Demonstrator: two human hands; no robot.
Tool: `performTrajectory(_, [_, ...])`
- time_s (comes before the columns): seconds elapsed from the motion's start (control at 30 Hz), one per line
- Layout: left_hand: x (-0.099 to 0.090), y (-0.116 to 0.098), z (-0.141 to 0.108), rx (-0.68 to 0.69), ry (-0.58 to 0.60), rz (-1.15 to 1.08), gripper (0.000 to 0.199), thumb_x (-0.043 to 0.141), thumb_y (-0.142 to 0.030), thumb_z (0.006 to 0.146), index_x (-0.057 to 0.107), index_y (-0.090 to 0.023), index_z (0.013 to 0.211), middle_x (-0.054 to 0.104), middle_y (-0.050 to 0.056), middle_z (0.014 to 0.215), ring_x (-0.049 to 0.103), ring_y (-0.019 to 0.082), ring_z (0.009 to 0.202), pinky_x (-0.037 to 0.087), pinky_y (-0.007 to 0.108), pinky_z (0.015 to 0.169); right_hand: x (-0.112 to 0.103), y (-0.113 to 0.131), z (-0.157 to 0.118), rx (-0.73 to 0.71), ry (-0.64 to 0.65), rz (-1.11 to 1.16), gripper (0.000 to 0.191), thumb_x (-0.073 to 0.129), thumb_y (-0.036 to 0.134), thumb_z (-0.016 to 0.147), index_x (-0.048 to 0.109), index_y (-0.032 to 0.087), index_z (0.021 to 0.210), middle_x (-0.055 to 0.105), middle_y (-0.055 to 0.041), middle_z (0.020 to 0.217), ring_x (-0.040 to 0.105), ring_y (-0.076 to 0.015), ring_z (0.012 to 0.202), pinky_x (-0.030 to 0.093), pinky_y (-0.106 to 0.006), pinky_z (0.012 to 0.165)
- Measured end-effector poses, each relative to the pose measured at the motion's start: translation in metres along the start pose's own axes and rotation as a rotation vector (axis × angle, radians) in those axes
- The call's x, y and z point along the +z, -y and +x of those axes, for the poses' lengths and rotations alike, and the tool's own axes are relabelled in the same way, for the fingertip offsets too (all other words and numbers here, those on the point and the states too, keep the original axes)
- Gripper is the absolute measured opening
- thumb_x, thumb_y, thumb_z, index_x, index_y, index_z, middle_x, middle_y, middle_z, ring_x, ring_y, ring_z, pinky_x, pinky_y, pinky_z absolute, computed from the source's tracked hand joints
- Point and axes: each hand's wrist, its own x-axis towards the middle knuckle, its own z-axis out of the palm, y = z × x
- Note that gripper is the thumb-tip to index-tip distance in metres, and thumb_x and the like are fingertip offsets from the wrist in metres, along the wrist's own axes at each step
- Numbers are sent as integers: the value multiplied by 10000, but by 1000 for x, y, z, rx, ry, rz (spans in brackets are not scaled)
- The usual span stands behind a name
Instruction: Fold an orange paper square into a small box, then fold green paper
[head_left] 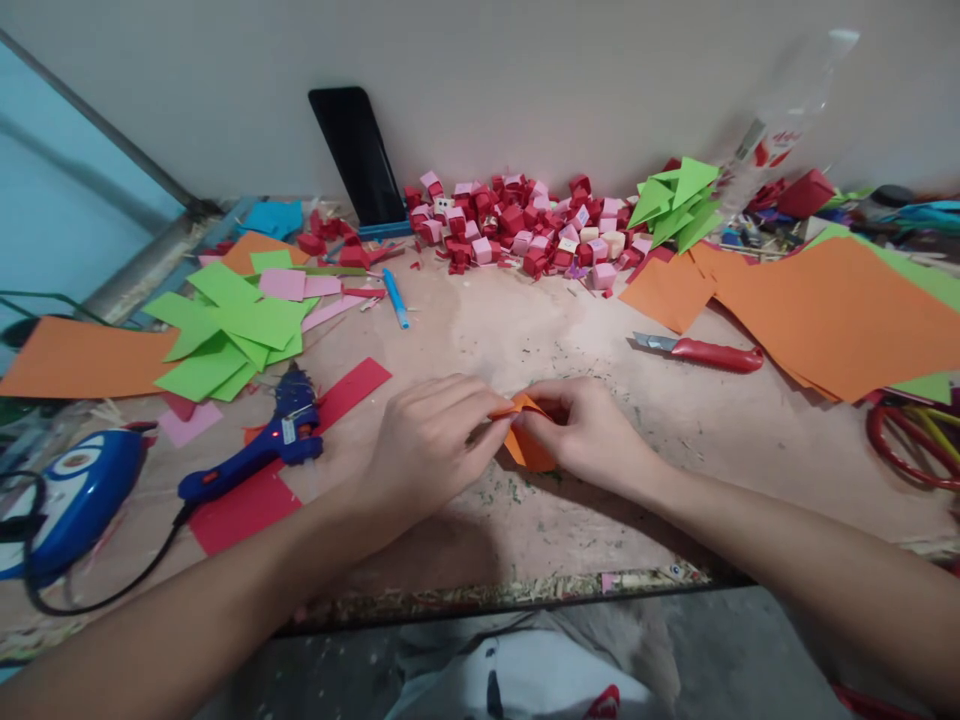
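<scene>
Between both hands, just above the worn wooden tabletop, is a small piece of folded orange paper. My left hand pinches its left edge between thumb and fingers. On the other side, my right hand grips the paper with the thumb in front and the fingers partly hidden behind. A blue glue gun lies left of my left hand, its small red light lit, resting over red paper. To the right of my right hand lies a red-handled utility knife with some blade showing.
Small red and pink folded paper pieces heap along the back wall. A phone leans there, near a blue pen. Green paper pieces lie left; orange sheets, scissors and a plastic bottle stand or lie right.
</scene>
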Motion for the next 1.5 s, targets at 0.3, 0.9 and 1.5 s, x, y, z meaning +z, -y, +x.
performTrajectory(0.3, [-11,-5,13,-457,-101,-267,62,743,-219,930,767,-217,873,786,-7,845,722,166,756,551,272,671,-11,-6,6,109,24,654,384,658,537,982,808,205,1102,781,-90,1075,710,-206,905,545,-317,794])
performTrajectory(0.9, [-9,-1,11,-304,-56,-153,62,748,-184,915,726,-228,878,745,-6,826,687,163,752,536,298,700,-6,-7,8,235,44,845,147,857,327,828,857,224,934,802,-63,910,720,-157,786,602,-286,759])
performTrajectory(1.5, [-9,-2,8,-45,-71,-121,135,644,-141,981,756,-213,1011,753,51,945,675,178,857,555,329,787,-6,-4,8,255,-2,905,125,862,323,826,837,215,884,802,-64,923,729,-172,789,629,-335,802])
